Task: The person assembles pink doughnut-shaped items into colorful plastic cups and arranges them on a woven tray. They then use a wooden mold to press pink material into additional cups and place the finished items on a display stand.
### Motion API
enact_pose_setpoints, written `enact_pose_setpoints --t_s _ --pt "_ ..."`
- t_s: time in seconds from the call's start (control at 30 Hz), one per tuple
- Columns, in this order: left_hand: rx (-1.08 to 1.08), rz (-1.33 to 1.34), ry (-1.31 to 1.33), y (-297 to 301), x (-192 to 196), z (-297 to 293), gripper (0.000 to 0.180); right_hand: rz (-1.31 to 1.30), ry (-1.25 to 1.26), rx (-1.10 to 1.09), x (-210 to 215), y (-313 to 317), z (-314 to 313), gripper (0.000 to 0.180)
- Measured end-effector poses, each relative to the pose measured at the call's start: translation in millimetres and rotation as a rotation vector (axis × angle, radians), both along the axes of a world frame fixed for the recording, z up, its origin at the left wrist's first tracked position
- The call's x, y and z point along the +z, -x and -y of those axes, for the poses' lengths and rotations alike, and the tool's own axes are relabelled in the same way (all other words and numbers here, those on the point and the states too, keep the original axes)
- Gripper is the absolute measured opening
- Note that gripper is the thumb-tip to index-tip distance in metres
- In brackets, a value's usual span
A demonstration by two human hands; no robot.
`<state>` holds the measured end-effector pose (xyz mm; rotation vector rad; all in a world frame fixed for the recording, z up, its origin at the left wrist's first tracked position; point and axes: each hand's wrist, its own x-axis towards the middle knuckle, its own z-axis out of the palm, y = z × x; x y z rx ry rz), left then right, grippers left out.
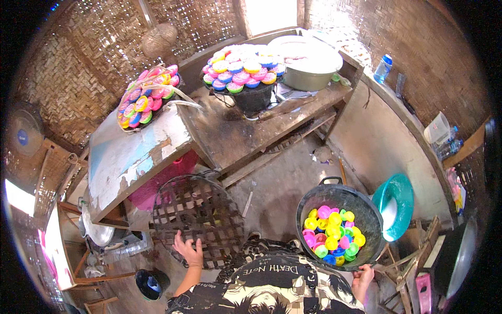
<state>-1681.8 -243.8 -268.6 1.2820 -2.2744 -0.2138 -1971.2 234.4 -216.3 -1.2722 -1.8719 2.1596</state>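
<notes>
My right hand (pixel 362 276) is closed at the near rim of a black basin (pixel 306 203), which has a loop handle on its far side. Inside lies a heap of small plastic cups (pixel 333 228) in yellow, pink, green and blue. On the left, my left hand (pixel 189 249) has its fingers spread at the near edge of a round, dark, open-weave tray (pixel 198 209). Nothing shows in that hand, and whether it touches the weave I cannot tell.
Beyond stand a worn wooden table (pixel 293 112), a black pot (pixel 251 102) piled with filled coloured cups, and a large pale tub (pixel 308 78). Another basket of cups (pixel 144 102) sits left. A teal basin (pixel 402 193) leans right; a dark bucket (pixel 149 284) stands near-left.
</notes>
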Motion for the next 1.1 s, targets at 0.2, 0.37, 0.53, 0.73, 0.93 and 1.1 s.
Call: enact_pose_setpoints --t_s 0.2,0.37,0.53,0.73,0.93,1.1 --pt "0.535 0.093 0.109 -2.5 5.6 49.5 0.036 -0.027 -0.003 0.167 -6.1 59.3 -0.5 0.028" --pt "0.743 0.177 0.132 23.0 45.0 154.0 0.041 -0.009 0.014 0.272 -2.1 87.4 9.8 0.028" --pt "0.587 0.053 0.227 90.8 41.6 161.0 0.053 0.029 0.061 0.317 16.0 101.0 24.1 0.031" --pt "-0.723 -0.146 -0.571 187.1 28.6 -27.9 0.084 0.031 0.110 0.609 52.9 130.2 62.3 0.026" --pt "-0.975 0.211 -0.218 181.7 99.2 -50.8 0.071 0.076 0.281 0.923 83.2 175.1 113.6 0.024" --pt "-0.927 -0.073 0.160 173.5 123.8 -31.7 0.017 0.068 0.295 1.187 98.0 213.0 174.5 0.015"
